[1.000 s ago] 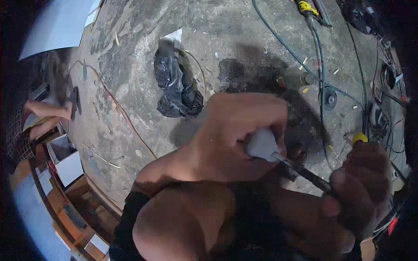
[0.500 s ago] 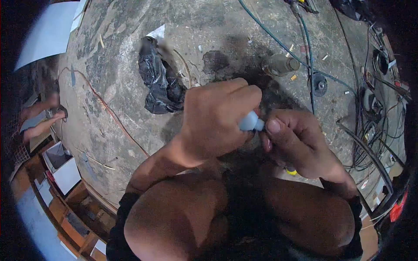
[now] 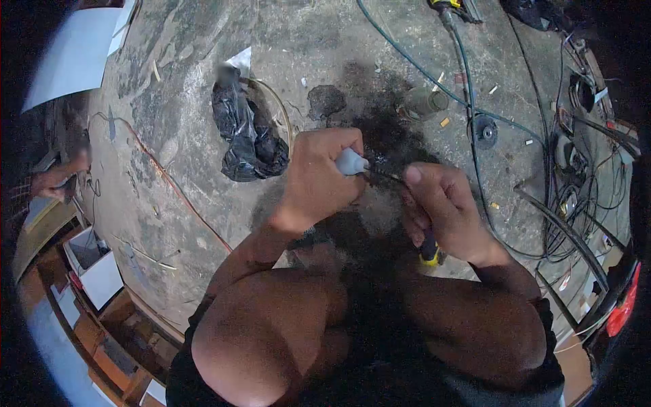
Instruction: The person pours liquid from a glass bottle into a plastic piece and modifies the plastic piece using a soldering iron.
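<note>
My left hand [image 3: 322, 180] is closed around a pale blue-grey plastic piece [image 3: 351, 163] with a narrowed, nozzle-like tip; the fist hides the rest of it. To its right, my right hand [image 3: 444, 210] has thumb and fingers pressed together on a thin dark strand [image 3: 386, 176]. That strand runs toward the pale tip, but whether it enters the tip I cannot tell. Below my right fingers shows a yellow-and-black handle-like end [image 3: 429, 253]; whether it is in the hand or behind it is unclear. Both hands are above the floor, in front of my knees.
A black plastic bag [image 3: 247, 132] lies on the stained concrete floor. Right of it are a glass jar [image 3: 427, 100], a dark disc [image 3: 485, 131], a green cable [image 3: 420, 68] and tangled black cables [image 3: 563, 217]. Another person's hand [image 3: 61, 178] shows at left, above wooden compartments [image 3: 129, 325].
My hands have moved apart, uncovering the dark strand between them. The pale piece has shifted left and up, and more of the yellow-and-black end shows under my right hand.
</note>
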A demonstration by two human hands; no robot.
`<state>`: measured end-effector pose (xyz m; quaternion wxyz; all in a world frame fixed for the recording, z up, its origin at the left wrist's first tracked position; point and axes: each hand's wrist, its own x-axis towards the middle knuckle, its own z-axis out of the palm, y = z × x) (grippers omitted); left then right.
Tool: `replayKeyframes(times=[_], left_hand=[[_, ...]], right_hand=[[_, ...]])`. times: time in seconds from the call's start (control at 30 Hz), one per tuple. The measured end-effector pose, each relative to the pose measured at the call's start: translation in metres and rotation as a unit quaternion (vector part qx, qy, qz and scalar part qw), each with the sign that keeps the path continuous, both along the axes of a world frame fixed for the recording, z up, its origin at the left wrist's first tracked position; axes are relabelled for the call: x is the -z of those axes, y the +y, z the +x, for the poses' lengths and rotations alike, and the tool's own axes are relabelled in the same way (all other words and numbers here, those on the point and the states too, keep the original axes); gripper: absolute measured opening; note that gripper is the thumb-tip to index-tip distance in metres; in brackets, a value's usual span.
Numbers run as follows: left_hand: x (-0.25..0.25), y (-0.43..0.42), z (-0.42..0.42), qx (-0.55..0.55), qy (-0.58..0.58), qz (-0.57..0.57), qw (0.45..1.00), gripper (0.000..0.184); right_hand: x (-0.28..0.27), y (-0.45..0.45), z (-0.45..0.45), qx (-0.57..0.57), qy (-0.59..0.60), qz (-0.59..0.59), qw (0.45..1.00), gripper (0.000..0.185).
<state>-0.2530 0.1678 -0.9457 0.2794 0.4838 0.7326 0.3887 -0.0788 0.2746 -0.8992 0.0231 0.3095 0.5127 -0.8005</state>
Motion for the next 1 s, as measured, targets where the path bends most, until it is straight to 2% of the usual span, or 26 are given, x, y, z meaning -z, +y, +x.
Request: replayKeyframes(times=[0.33, 0.43, 0.53, 0.6, 0.73, 0.93, 1.0], left_hand=[[-0.002, -0.002, 0.008, -0.027, -0.030, -0.024, 0.999, 0.016], [0.002, -0.006, 0.007, -0.093, -0.005, -0.005, 0.996, 0.014], [-0.005, -0.014, -0.002, -0.087, 0.080, -0.033, 0.992, 0.012], [-0.006, -0.008, -0.002, -0.072, 0.063, 0.015, 0.995, 0.014], [-0.015, -0.003, 0.003, -0.060, 0.022, 0.015, 0.998, 0.018], [-0.014, -0.001, 0.004, -0.063, 0.015, 0.112, 0.992, 0.019], [-0.017, -0.001, 0.001, -0.030, 0.010, 0.124, 0.992, 0.021]], right_hand=[[0.006, 0.003, 0.003, 0.031, -0.013, -0.010, 0.999, 0.041], [-0.001, 0.009, 0.007, 0.078, -0.028, 0.024, 0.996, 0.042], [-0.019, 0.024, 0.013, 0.099, -0.015, 0.091, 0.991, 0.044], [-0.021, 0.028, 0.016, 0.088, 0.033, 0.118, 0.988, 0.043], [-0.031, 0.019, 0.009, 0.073, 0.004, 0.109, 0.991, 0.041], [-0.030, 0.020, 0.012, 0.044, 0.036, 0.140, 0.988, 0.043], [-0.029, 0.021, 0.012, 0.028, 0.036, 0.169, 0.985, 0.043]])
